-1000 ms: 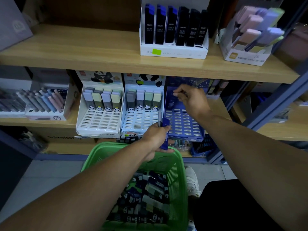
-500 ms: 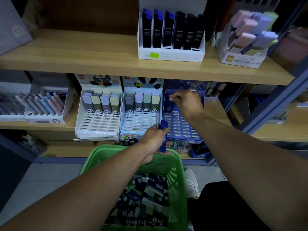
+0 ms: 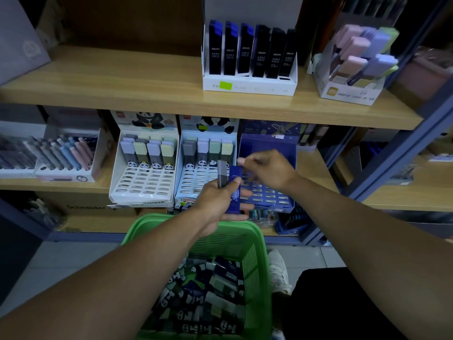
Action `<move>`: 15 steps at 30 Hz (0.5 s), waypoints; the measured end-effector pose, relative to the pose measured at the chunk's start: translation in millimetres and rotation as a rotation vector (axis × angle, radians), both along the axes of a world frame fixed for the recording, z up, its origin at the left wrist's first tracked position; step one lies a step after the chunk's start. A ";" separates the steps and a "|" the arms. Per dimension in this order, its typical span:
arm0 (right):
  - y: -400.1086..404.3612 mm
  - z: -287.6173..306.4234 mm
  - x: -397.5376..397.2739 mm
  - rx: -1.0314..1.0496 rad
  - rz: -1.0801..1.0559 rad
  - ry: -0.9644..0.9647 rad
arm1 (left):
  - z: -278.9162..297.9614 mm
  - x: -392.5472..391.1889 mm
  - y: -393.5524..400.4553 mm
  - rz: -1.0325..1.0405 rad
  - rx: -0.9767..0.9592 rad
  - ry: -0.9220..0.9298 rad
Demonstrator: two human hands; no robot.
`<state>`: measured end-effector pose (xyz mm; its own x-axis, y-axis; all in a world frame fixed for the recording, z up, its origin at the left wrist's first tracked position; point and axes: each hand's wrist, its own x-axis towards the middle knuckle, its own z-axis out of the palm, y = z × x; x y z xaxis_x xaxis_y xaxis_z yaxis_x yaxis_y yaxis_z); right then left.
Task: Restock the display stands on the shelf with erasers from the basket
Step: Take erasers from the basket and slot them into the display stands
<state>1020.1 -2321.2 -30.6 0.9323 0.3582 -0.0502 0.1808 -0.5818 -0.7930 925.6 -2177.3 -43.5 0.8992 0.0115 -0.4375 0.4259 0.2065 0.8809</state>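
Clamped in your left hand [image 3: 215, 202] are a blue eraser [image 3: 234, 190] and a grey eraser [image 3: 222, 176], upright above the green basket [image 3: 255, 244] at six o'clock. Your right hand [image 3: 267, 171], fingers pinched together but blurred, hovers before the blue display stand [image 3: 277, 146] at one o'clock from the left.

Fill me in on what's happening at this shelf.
A person is restocking eraser stands. The left hand holds a dark blue boxed eraser and a grey one above the green plastic basket of erasers. The right hand reaches toward them, in front of the blue slotted display stand, whose visible slots are empty.
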 end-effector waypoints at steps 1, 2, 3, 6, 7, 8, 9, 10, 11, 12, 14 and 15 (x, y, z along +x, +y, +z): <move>-1.2 -1.2 -4.2 0.052 0.013 0.078 | 0.6 -0.9 0.1 -0.009 0.008 0.001; -3.0 -1.7 -7.2 0.097 0.015 0.145 | 1.0 -1.9 -0.2 -0.021 0.020 0.002; -4.9 -1.3 -9.6 0.127 0.017 0.198 | 1.7 -3.2 -0.6 -0.035 0.030 0.004; -10.6 2.1 -13.9 0.196 0.030 0.305 | 2.8 -5.9 -1.9 -0.061 0.040 -0.002; -11.9 3.8 -14.8 0.223 0.030 0.334 | 2.9 -6.1 -1.8 -0.062 0.049 -0.007; -13.5 5.2 -15.2 0.251 0.028 0.366 | 2.7 -5.7 -1.4 -0.063 0.068 -0.014; -14.8 6.7 -15.5 0.286 0.024 0.400 | 2.6 -4.8 -0.9 -0.061 0.094 -0.021; -15.5 7.9 -15.2 0.328 0.007 0.426 | 2.3 -3.6 0.1 -0.052 0.114 -0.027; -16.0 9.3 -14.9 0.374 -0.032 0.438 | 2.1 -2.3 1.5 -0.031 0.124 -0.029; -16.4 11.1 -14.5 0.417 -0.088 0.424 | 1.4 -0.9 3.6 0.000 0.125 -0.026; -18.9 12.6 -11.8 0.470 -0.226 0.304 | -0.1 1.1 9.2 0.059 0.126 -0.009; -21.2 11.6 -9.4 0.480 -0.279 0.220 | -0.7 1.4 11.6 0.064 0.125 0.008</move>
